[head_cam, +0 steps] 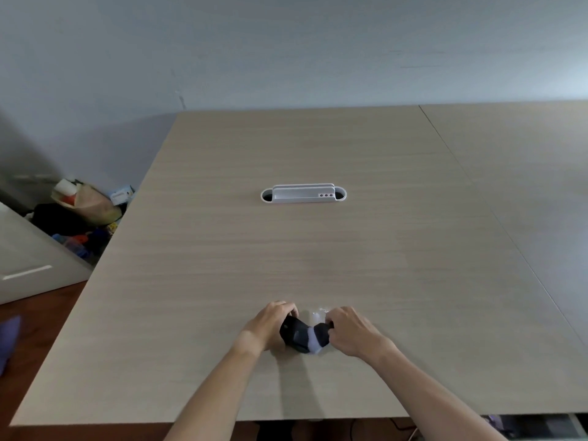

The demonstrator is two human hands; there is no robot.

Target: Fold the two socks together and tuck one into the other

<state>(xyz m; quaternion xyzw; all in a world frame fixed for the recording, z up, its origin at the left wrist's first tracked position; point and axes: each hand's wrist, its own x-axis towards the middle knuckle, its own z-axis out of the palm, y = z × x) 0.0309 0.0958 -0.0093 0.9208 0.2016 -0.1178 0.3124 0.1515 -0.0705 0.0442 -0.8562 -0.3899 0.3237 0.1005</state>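
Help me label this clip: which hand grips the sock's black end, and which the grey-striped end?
The left hand grips the black end of the sock; the right hand pinches the end beside the grey stripe.

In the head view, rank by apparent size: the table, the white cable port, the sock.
1. table, by far the largest.
2. white cable port.
3. sock, partly covered by both hands; it is nearer the camera, so its order against the port is unsure.

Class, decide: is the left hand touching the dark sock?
Touching. The head view shows the left hand with fingers curled over one end of the sock.
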